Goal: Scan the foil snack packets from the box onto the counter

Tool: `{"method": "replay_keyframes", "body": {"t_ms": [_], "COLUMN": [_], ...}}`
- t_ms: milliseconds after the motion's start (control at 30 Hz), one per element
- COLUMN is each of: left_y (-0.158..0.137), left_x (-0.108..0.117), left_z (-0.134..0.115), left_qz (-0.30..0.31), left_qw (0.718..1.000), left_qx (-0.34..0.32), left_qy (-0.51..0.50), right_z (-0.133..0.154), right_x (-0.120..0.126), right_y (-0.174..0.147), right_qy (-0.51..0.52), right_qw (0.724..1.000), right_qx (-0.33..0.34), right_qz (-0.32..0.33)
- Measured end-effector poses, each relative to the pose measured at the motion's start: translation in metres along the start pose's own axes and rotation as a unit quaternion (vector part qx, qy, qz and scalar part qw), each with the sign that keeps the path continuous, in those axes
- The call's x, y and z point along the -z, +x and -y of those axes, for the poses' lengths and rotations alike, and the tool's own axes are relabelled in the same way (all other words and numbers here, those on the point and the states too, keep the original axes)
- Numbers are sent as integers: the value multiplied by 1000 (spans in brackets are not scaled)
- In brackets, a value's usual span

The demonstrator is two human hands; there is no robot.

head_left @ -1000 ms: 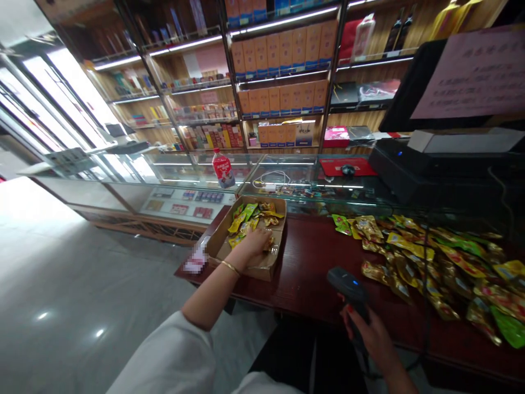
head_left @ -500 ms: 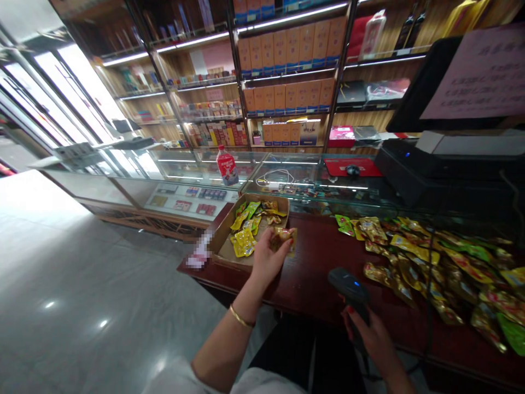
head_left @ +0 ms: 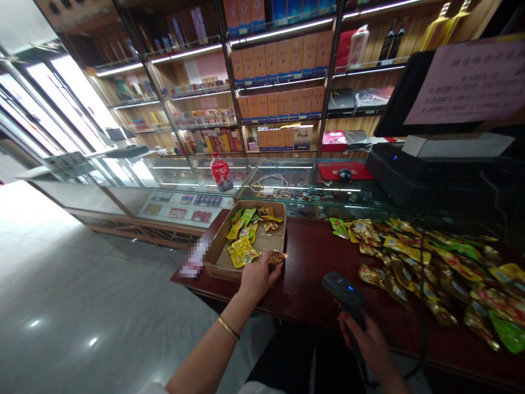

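My left hand (head_left: 259, 278) is closed on a small gold snack packet (head_left: 277, 258), over the near right corner of a shallow cardboard box (head_left: 268, 241). Several yellow, green and gold packets (head_left: 243, 251) lie inside that box, mostly on its left and far sides. In my right hand (head_left: 363, 331) is a black barcode scanner (head_left: 344, 290) with a blue light, its head pointing up and to the left. The fingers wrap its handle above the near edge of the dark red counter (head_left: 305, 273). Further right spreads a pile of snack packets (head_left: 426, 268).
A red-labelled bottle (head_left: 222, 173) stands on the glass display case (head_left: 176, 174) behind the box. A monitor (head_left: 410, 93) bearing a pink note rises at the right. The cable (head_left: 423, 290) hangs across the packet pile, and a mouse (head_left: 345, 174) rests on a red pad.
My left hand has lowered the gold packet toward the near right part of the box and tilted it. The scanner stays in my right hand, and the view has shifted slightly.
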State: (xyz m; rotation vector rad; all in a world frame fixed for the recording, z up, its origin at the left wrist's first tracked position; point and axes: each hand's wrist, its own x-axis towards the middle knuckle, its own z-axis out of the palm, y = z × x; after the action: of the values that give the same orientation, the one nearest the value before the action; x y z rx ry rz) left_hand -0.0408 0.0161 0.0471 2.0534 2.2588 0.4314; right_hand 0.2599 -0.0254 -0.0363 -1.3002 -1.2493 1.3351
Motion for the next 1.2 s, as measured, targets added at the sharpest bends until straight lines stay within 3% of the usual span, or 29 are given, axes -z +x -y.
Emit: {"method": "replay_keyframes", "body": {"t_ms": [267, 367, 467, 533, 633, 767, 867, 933, 1067, 1200], "left_y": [6, 10, 5, -7, -29, -37, -21, -5, 22, 26], "left_x": [-19, -17, -8, -3, -12, -51, -83, -97, -109, -111], "left_z": [-6, -14, -31, -49, -81, -111, -111, -103, -89, -84], "left_qz": [13, 11, -53, -95, -77, -21, 25, 39, 12, 31], "left_qw": [992, 991, 984, 964, 912, 826, 774, 766, 771, 746], "left_qx": [-98, -81, -48, -56, -67, 4, 41, 67, 136, 129], "left_qy": [-76, -105, -165, -240, -398, -564, -632, -639, -622, -653], "right_z": [-6, -5, -3, 0, 3, 7, 14, 18, 23, 20], "right_x": [3, 3, 2, 2, 1, 3, 3, 1, -2, -5], "right_y": [3, 2, 1, 0, -1, -2, -2, -3, -2, -4], "right_qy": [-3, 1, 8, 14, 23, 29, 34, 38, 39, 29], "right_qw": [1000, 1000, 1000, 1000, 999, 999, 999, 999, 999, 999], "right_qx": [-7, -9, -13, -18, -27, -35, -29, -21, -11, -10], "right_qz": [-2, -2, -7, -14, -25, -29, -25, -22, -22, -26]}}
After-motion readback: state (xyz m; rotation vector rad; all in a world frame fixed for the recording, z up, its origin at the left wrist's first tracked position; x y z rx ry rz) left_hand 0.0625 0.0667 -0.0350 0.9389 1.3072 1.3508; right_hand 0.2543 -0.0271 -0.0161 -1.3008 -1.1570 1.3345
